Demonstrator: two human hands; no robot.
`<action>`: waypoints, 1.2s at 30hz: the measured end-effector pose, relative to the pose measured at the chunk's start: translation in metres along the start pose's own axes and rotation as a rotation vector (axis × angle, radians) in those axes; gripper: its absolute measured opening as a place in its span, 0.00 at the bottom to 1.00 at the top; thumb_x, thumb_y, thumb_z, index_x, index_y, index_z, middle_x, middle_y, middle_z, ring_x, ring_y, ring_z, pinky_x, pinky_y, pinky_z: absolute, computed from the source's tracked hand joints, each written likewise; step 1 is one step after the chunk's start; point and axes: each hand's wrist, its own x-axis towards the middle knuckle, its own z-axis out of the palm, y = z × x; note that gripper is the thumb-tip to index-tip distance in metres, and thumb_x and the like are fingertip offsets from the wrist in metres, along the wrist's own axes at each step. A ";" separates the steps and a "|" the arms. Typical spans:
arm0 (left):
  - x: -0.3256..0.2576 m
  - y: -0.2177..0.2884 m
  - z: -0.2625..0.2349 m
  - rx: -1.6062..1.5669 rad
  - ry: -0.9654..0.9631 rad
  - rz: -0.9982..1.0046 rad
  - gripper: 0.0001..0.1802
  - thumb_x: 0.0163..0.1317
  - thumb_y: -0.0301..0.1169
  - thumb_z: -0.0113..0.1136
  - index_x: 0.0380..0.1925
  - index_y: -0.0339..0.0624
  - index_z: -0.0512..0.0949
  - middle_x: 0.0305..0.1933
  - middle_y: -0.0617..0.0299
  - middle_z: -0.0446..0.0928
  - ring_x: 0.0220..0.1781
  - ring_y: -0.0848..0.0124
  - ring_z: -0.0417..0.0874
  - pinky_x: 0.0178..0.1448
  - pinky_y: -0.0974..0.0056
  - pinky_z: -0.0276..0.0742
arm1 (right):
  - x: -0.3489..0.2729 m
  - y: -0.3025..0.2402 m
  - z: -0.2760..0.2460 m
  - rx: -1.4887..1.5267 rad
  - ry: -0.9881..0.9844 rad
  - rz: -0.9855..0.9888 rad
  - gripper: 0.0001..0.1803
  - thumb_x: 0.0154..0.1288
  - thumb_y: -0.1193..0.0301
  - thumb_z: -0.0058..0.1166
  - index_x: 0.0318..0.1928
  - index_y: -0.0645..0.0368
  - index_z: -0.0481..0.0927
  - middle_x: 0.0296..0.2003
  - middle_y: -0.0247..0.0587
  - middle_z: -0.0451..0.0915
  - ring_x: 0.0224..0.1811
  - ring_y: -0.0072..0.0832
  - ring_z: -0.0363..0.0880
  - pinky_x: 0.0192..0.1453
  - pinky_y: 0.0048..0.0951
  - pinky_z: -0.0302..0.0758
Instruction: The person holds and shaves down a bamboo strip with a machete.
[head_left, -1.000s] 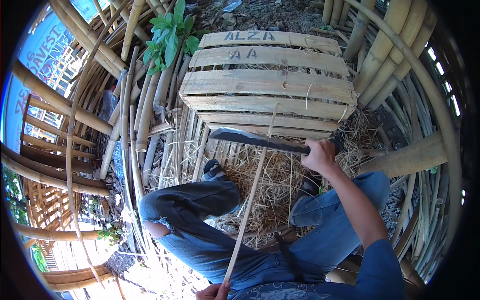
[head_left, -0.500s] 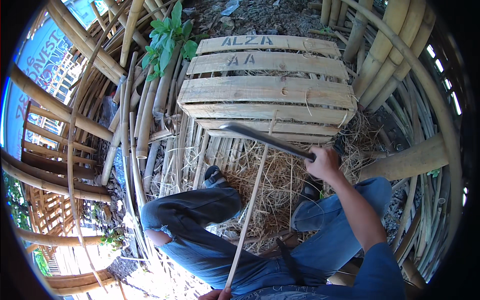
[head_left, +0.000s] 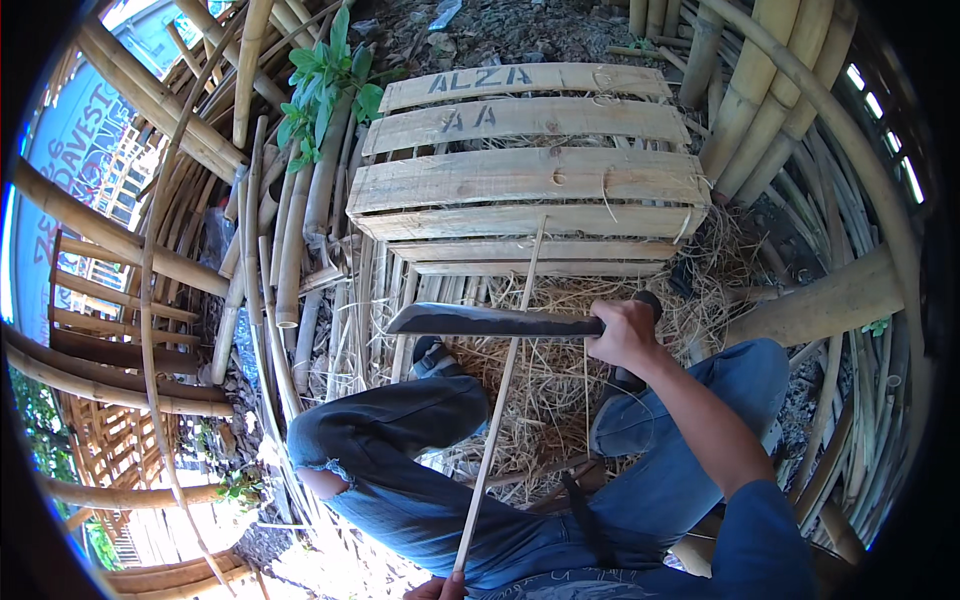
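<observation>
My right hand (head_left: 626, 335) grips the handle of a dark broad-bladed knife (head_left: 480, 320), its blade pointing left and lying across a thin bamboo strip (head_left: 497, 400). The strip runs from the wooden crate (head_left: 520, 175) down between my knees. My left hand (head_left: 440, 588) is only partly in view at the bottom edge, holding the strip's near end. I sit with both legs in blue jeans over a heap of pale shavings (head_left: 545, 375).
Thick bamboo poles (head_left: 150, 100) lean at the left and more poles (head_left: 760, 110) stand at the upper right. Thin bamboo slats (head_left: 290, 260) lie beside the crate. A green plant (head_left: 325, 80) grows behind them. A wooden beam (head_left: 830, 300) lies at the right.
My right hand has brought the knife down and toward me, from up near the crate's lower slats to across the strip above my knees. The blade now lies more level.
</observation>
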 end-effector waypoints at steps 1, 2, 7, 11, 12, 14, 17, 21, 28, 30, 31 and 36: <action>-0.001 0.001 0.001 -0.016 -0.037 -0.092 0.01 0.51 0.27 0.55 0.24 0.44 0.74 0.22 0.56 0.72 0.24 0.57 0.75 0.27 0.54 0.69 | 0.000 0.004 0.003 -0.012 0.037 -0.011 0.11 0.34 0.68 0.64 0.22 0.55 0.76 0.18 0.42 0.79 0.20 0.40 0.79 0.25 0.40 0.75; -0.001 0.000 0.001 -0.033 -0.073 -0.184 0.01 0.50 0.27 0.56 0.24 0.44 0.74 0.22 0.56 0.72 0.24 0.57 0.75 0.27 0.54 0.69 | 0.000 0.008 0.004 -0.024 0.073 -0.023 0.11 0.34 0.68 0.64 0.22 0.55 0.76 0.18 0.42 0.79 0.20 0.40 0.79 0.25 0.40 0.75; -0.006 -0.017 0.012 0.095 0.002 -0.005 0.02 0.50 0.27 0.57 0.23 0.45 0.73 0.22 0.56 0.73 0.24 0.57 0.76 0.26 0.53 0.69 | 0.005 0.013 0.007 -0.035 0.058 -0.039 0.12 0.33 0.68 0.64 0.21 0.56 0.75 0.19 0.42 0.79 0.20 0.40 0.79 0.25 0.40 0.75; -0.008 -0.018 0.012 0.049 -0.019 -0.081 0.03 0.50 0.27 0.57 0.21 0.45 0.73 0.20 0.57 0.72 0.23 0.57 0.76 0.25 0.53 0.69 | 0.007 0.022 0.009 -0.024 0.116 -0.032 0.11 0.34 0.68 0.63 0.20 0.56 0.75 0.19 0.42 0.79 0.21 0.41 0.79 0.25 0.40 0.75; -0.006 -0.017 0.011 0.050 -0.016 -0.080 0.03 0.50 0.27 0.57 0.21 0.45 0.73 0.20 0.57 0.72 0.23 0.57 0.76 0.25 0.53 0.69 | 0.008 0.027 0.012 -0.023 0.119 -0.033 0.11 0.34 0.68 0.63 0.20 0.56 0.75 0.19 0.42 0.79 0.21 0.41 0.79 0.25 0.40 0.75; 0.001 -0.011 0.008 0.099 0.073 0.073 0.04 0.49 0.28 0.57 0.21 0.45 0.72 0.19 0.58 0.70 0.22 0.57 0.75 0.25 0.53 0.68 | 0.008 0.035 0.012 -0.069 0.107 0.040 0.10 0.36 0.68 0.62 0.22 0.56 0.77 0.20 0.44 0.80 0.22 0.42 0.80 0.27 0.40 0.76; 0.008 -0.009 0.006 0.038 0.043 0.056 0.05 0.49 0.28 0.58 0.20 0.45 0.71 0.19 0.58 0.70 0.21 0.57 0.74 0.24 0.54 0.68 | 0.005 0.051 0.011 -0.130 0.046 0.167 0.09 0.37 0.68 0.61 0.23 0.56 0.79 0.21 0.46 0.80 0.24 0.44 0.80 0.29 0.42 0.76; -0.003 -0.029 0.021 0.186 0.038 0.062 0.04 0.50 0.28 0.57 0.22 0.45 0.71 0.20 0.57 0.70 0.21 0.56 0.74 0.24 0.53 0.67 | 0.004 0.058 0.012 -0.135 -0.041 0.252 0.12 0.39 0.66 0.61 0.27 0.55 0.82 0.23 0.50 0.81 0.28 0.46 0.82 0.35 0.42 0.78; -0.028 -0.037 -0.010 0.205 -0.135 0.012 0.04 0.54 0.31 0.55 0.27 0.45 0.73 0.22 0.57 0.72 0.25 0.56 0.76 0.27 0.52 0.68 | 0.005 0.071 0.011 -0.139 -0.024 0.400 0.13 0.39 0.66 0.61 0.29 0.56 0.83 0.23 0.51 0.81 0.28 0.46 0.82 0.36 0.42 0.78; -0.046 -0.064 -0.004 0.218 -0.268 -0.011 0.05 0.56 0.32 0.54 0.31 0.45 0.73 0.24 0.57 0.73 0.28 0.56 0.77 0.29 0.53 0.70 | 0.005 0.073 0.015 -0.146 -0.024 0.392 0.13 0.38 0.66 0.61 0.29 0.55 0.83 0.24 0.51 0.81 0.28 0.47 0.82 0.36 0.42 0.78; -0.044 -0.057 -0.006 0.216 -0.267 -0.012 0.05 0.56 0.32 0.54 0.31 0.45 0.73 0.24 0.57 0.73 0.28 0.56 0.77 0.29 0.53 0.70 | 0.005 0.074 0.016 -0.152 -0.025 0.355 0.13 0.38 0.66 0.61 0.29 0.55 0.83 0.24 0.51 0.81 0.28 0.47 0.82 0.36 0.42 0.78; -0.067 -0.062 -0.008 0.320 -0.230 -0.233 0.07 0.59 0.35 0.51 0.35 0.48 0.74 0.25 0.56 0.74 0.31 0.57 0.78 0.32 0.52 0.73 | 0.004 0.076 0.011 -0.184 0.052 0.288 0.06 0.43 0.67 0.60 0.23 0.54 0.82 0.21 0.49 0.79 0.26 0.48 0.80 0.32 0.44 0.76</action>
